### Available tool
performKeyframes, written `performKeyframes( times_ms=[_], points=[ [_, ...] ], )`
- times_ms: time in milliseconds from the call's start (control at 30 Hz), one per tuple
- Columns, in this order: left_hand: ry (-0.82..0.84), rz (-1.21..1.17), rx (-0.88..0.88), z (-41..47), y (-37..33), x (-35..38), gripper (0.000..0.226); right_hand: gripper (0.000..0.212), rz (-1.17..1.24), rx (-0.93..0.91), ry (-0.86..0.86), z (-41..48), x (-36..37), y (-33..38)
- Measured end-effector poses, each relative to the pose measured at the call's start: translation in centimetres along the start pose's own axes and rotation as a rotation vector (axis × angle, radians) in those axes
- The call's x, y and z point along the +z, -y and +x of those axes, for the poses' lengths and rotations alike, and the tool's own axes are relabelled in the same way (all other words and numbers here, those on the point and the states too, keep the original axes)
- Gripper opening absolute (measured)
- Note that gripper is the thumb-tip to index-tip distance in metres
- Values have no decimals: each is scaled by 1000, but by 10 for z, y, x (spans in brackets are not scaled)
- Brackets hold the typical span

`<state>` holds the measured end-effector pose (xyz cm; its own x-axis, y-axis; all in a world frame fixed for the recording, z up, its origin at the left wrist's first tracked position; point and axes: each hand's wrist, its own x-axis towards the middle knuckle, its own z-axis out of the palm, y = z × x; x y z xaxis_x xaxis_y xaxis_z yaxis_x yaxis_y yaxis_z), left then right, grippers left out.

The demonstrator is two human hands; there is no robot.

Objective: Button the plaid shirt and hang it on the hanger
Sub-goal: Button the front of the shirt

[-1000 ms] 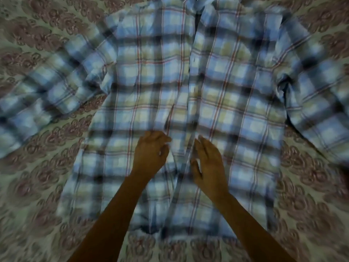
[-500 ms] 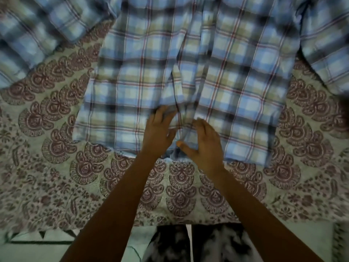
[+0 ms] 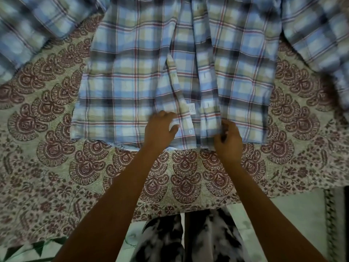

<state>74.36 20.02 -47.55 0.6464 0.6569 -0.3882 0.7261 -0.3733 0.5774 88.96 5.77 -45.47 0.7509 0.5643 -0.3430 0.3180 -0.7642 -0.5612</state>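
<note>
The blue, tan and red plaid shirt (image 3: 122, 87) lies flat on its back, front panels open at the bottom, hem toward me. My left hand (image 3: 160, 129) grips the left front panel near the hem, fingers curled on the fabric beside a small white button (image 3: 190, 131). My right hand (image 3: 227, 140) pinches the edge of the right front panel at the hem. A white care label (image 3: 191, 108) shows on the inner placket between my hands. No hanger is in view.
The shirt rests on a bedspread (image 3: 56, 148) printed with maroon paisley motifs. Its near edge runs across the lower frame, with pale floor (image 3: 292, 214) below. The sleeves (image 3: 28, 29) spread out to both upper corners. My patterned trousers (image 3: 188, 239) show at the bottom.
My view has tilted down toward the hem. Both hands slid down the placket to the shirt's bottom edge and spread apart, each now holding one front panel.
</note>
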Motion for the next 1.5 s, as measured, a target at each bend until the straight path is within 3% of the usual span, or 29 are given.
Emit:
performKeyframes(
  times_ms=[133,267,500,700,867,1000,1200,1333,1500],
  points=[
    [-81,-56,-82,1,-19,11,32,40,-170,-266,-23,5,-7,-5],
    [-238,-141,-92,7,-35,19,30,33,-169,-389,52,11,7,5],
    [-205,-97,-167,34,-43,22,35,35,-103,-151,50,38,26,13],
    [-257,-97,-134,36,-48,18,14,32,9,-132,90,49,12,10],
    [-302,-258,-174,36,-47,16,11,39,138,-234,226,45,10,24],
    [-246,-316,-216,30,-42,16,11,42,290,-141,329,32,31,40],
    [-244,-332,-207,29,-38,20,28,28,294,108,163,28,44,29],
    [-224,-227,-218,38,-45,22,30,16,314,84,176,29,37,25],
    [-213,-119,-199,44,-50,15,19,24,275,-19,202,36,37,33]
  ],
)
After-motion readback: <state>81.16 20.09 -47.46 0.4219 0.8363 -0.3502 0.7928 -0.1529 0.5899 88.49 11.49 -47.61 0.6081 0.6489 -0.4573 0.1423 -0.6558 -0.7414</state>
